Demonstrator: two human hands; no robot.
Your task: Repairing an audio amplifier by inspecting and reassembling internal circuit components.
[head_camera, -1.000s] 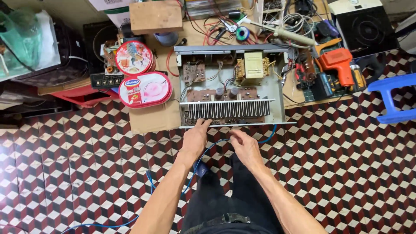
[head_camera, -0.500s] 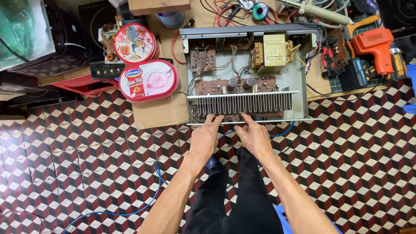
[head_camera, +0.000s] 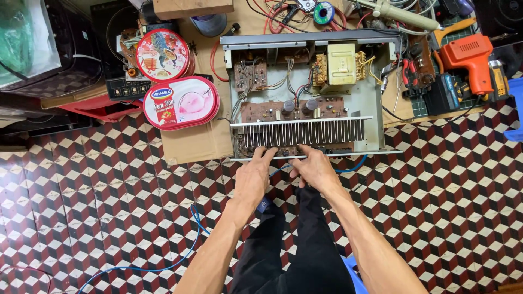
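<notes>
An opened grey amplifier chassis [head_camera: 376, 103] lies on cardboard in front of me, with circuit boards, a cream transformer [head_camera: 341, 63] and a silver finned heat sink [head_camera: 303, 131] inside. My left hand [head_camera: 254, 176] rests on the chassis's near edge, fingers reaching onto the front strip under the heat sink. Beside it, my right hand [head_camera: 314, 167] touches the same edge with fingers spread. Neither hand holds a loose object. My black trouser legs [head_camera: 294, 245] run between my forearms.
Left of the chassis sit an oval pink tub lid [head_camera: 181, 102] and a round red tin [head_camera: 162, 55]. An orange power drill [head_camera: 469, 57], pliers and wires crowd the right. A blue cable [head_camera: 180, 256] trails over the patterned tile floor. A red tray [head_camera: 92, 107] lies at far left.
The view has drifted lower and closer over the chassis. Both hands have slid forward from the floor-side edge onto the front strip under the heat sink.
</notes>
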